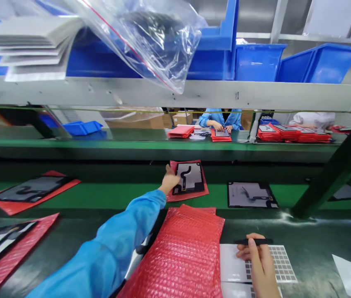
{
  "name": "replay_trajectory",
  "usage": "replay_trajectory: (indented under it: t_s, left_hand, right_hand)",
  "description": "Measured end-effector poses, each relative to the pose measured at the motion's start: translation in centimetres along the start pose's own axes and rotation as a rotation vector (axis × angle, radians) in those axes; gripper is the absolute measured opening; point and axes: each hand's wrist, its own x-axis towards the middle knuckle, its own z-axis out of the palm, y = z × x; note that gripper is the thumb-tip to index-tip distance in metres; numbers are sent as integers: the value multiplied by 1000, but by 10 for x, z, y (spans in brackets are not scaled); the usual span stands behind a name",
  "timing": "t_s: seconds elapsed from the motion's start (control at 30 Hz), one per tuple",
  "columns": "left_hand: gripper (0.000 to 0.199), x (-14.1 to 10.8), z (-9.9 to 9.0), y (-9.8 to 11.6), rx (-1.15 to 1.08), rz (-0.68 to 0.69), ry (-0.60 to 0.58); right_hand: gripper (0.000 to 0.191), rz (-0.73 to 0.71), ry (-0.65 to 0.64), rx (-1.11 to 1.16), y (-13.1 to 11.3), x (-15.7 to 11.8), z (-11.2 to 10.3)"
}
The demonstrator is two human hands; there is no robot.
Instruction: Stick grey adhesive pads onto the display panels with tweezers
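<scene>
My left hand (169,180) reaches far forward and grips the left edge of a red bubble-wrap bag (205,188). A flat screen panel (194,176) with a black flex cable lies on that bag, over the green belt. In my right hand (260,263) is a pair of slim black tweezers (264,241), held level between thumb and fingers; their tips are hard to make out. Beneath that hand lies a white sheet of small square stickers (282,265), partly covered by it. Between my arms rests a stack of red bubble-wrap bags (187,252).
Another panel (236,194) lies on the belt at right, and one on a red bag (29,190) at left. More panels (4,244) sit near left. A slanted dark post (333,169) stands right. A shelf beam (212,93) crosses above; a co-worker's hands (220,126) work beyond.
</scene>
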Motion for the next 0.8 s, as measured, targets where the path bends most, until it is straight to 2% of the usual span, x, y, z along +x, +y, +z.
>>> replay_trajectory:
  t_s: [0.1,0.17,0.27,0.33,0.4,0.47,0.6,0.8]
  left_hand:
    - [41,-5,18,8,120,30,-119]
    - [35,-18,45,16,192,12,-273]
    - [33,-45,97,28,272,-51,-506]
    - [33,-59,128,37,314,-96,-592]
    - [32,-67,147,43,344,-140,-628]
    - [32,-66,154,47,350,-182,-640]
    - [32,-56,151,46,271,-252,-632]
    - [31,-56,146,40,-15,-274,-576]
  right_hand:
    - [53,-3,-20,-12,0,-2,-2]
    - [52,-4,-27,-17,1,-4,-2]
    - [51,-17,-38,-23,3,-4,-3]
    - [51,-28,-35,-20,4,-4,-4]
    - [51,-34,-23,-17,5,-2,-5]
    - [50,-36,-29,-10,7,-1,-6]
    - [45,-41,-95,2,11,1,-12]
    - [45,-47,-93,-24,14,8,-19]
